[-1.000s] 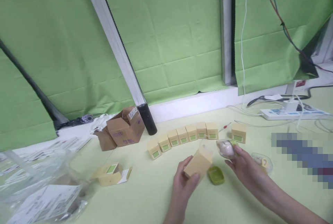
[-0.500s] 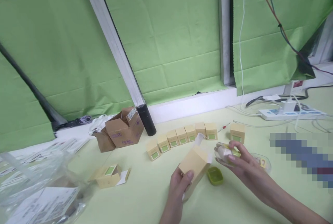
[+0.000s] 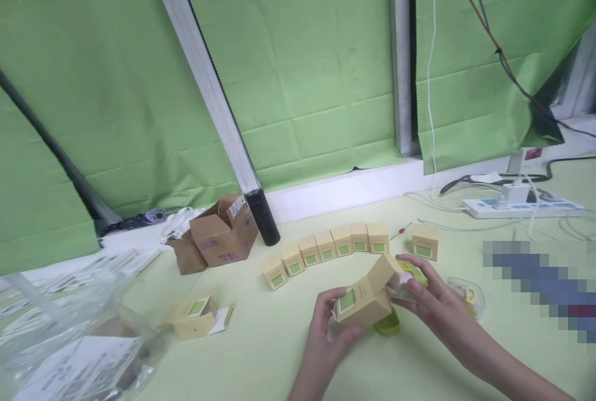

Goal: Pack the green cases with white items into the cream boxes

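A small cream box (image 3: 364, 300) with a green label and a raised flap is gripped in my left hand (image 3: 331, 320), tilted with its open end toward the right. My right hand (image 3: 426, 289) holds a clear container (image 3: 404, 283) with green and yellow parts and something white inside, right at the box's opening. Under the box and container, partly hidden, a green tray (image 3: 388, 322) rests on the table. To the right of my right hand lies another clear container (image 3: 467, 295) with small pieces in it.
Several cream boxes (image 3: 326, 246) stand in a curved row behind, one more (image 3: 424, 241) to their right. An open cream box (image 3: 195, 320), brown carton (image 3: 225, 239), black cylinder (image 3: 263, 218) and plastic bag (image 3: 74, 351) are leftward. A power strip (image 3: 521, 203) lies back right.
My left hand has turned the cream box, so its label shows and its opening faces right. My right hand has brought the clear container against that opening.
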Motion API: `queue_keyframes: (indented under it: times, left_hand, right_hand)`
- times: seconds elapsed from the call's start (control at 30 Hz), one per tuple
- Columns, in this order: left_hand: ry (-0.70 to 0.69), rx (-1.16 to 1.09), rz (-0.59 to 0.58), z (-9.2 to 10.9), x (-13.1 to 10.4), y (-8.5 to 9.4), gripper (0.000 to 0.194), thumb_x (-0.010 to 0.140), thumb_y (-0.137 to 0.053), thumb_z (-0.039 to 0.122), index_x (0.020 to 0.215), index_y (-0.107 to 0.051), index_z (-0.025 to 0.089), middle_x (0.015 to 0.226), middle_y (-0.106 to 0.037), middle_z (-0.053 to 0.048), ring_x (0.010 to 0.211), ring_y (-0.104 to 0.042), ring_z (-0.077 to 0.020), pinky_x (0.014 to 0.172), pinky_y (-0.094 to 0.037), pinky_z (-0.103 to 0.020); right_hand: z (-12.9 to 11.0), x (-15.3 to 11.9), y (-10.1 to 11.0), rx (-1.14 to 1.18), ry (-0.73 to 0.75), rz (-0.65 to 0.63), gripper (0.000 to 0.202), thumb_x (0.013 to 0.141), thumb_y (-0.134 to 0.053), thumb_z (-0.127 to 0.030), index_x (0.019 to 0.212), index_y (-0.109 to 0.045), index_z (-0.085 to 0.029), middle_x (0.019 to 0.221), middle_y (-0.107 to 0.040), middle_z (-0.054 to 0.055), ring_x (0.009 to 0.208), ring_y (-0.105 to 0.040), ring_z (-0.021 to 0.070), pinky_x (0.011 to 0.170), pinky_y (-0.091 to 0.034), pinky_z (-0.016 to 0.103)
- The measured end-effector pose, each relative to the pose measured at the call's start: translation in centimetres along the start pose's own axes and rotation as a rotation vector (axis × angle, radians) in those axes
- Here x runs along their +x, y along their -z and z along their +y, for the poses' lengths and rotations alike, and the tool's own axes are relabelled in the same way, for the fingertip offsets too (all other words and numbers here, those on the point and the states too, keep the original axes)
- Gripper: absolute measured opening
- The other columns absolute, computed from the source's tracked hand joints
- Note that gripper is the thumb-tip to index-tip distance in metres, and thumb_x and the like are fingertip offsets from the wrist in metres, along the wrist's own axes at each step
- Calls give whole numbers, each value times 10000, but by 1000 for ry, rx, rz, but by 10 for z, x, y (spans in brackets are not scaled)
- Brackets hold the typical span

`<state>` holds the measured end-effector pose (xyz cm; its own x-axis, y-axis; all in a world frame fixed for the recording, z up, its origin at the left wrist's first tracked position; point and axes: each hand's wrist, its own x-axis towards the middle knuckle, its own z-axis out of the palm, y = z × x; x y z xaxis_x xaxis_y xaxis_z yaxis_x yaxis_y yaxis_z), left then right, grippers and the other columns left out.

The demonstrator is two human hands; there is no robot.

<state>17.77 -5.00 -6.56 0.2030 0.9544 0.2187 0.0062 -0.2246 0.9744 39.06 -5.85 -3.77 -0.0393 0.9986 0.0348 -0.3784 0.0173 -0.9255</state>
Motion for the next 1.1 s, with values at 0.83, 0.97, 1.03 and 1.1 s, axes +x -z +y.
queue_keyframes:
  times: [0.83, 0.97, 1.03, 1.1]
  left_hand:
    - [-92, 258, 53, -6, -11, -8, 579, 711, -582, 109, 1256, -461, 263, 1385, -391, -85, 1321, -290, -260, 1100, -215, -457]
    - [-43, -31, 196, -7, -8, -7, 718, 737, -639, 302, 1359, -283, 268, 1515, -142, -83, 1381, -144, -276, 1047, -328, -416]
    - [33, -169, 210, -4, -7, -8, 605, 793, -577, 382, 1337, -342, 258, 1505, -207, -70, 1380, -163, -255, 1066, -299, -383]
    - [97, -282, 158, 2, -7, -11, 479, 829, -536, 387, 1274, -440, 238, 1451, -340, -67, 1363, -221, -238, 1096, -234, -362]
  right_hand:
    - [14, -8, -6, -357, 72, -68, 417, 701, -653, -416, 1096, -548, -338, 1141, -588, 24, 976, -584, 267, 761, -523, 340]
    - [22, -9, -11, -308, 39, 22, 430, 679, -653, -393, 1090, -536, -340, 1091, -610, 18, 974, -575, 264, 733, -515, 320]
    - [26, -10, -13, -252, 19, 43, 446, 669, -654, -394, 1092, -525, -334, 1062, -615, 21, 969, -571, 263, 735, -515, 328]
    - [30, -10, -14, -189, 9, 39, 464, 662, -647, -393, 1101, -515, -327, 1039, -616, 23, 956, -574, 262, 755, -510, 348]
